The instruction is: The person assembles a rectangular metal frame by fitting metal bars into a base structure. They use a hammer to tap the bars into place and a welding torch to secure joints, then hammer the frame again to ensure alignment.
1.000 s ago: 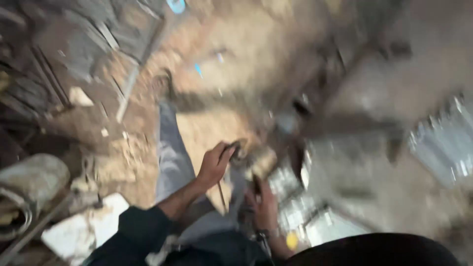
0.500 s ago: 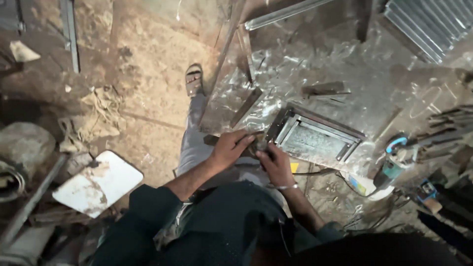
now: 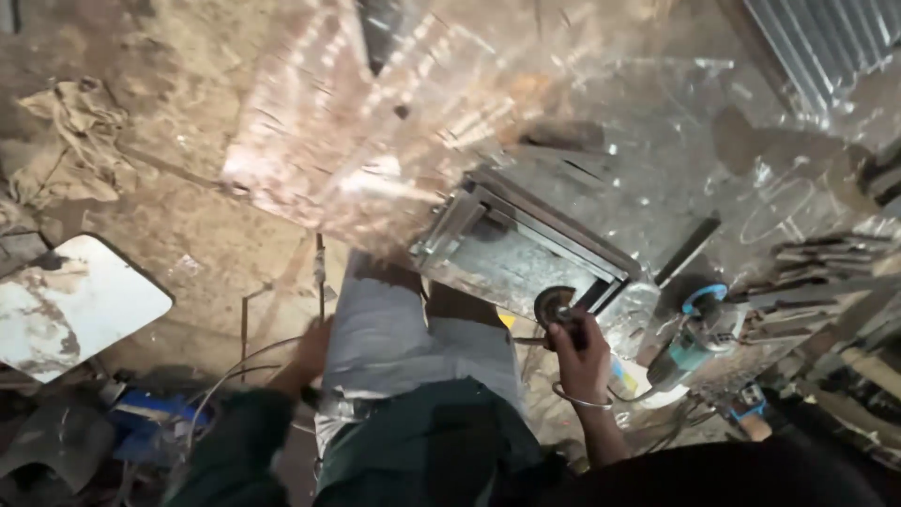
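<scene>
The right hand [image 3: 584,352] grips a round grinding disc [image 3: 556,306] just beside the metal frame [image 3: 526,246]. The left hand [image 3: 313,349] rests low at the left by thin rods [image 3: 320,272]; its grip cannot be told.

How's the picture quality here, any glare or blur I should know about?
Head view: strong glare off the metal sheet washes out its surface; the upper half is smeared by motion blur; the left hand is dim and soft; the right hand on the disc is sharper; the bottom edge lies in deep shadow; the frame shows soft reflections.
</scene>
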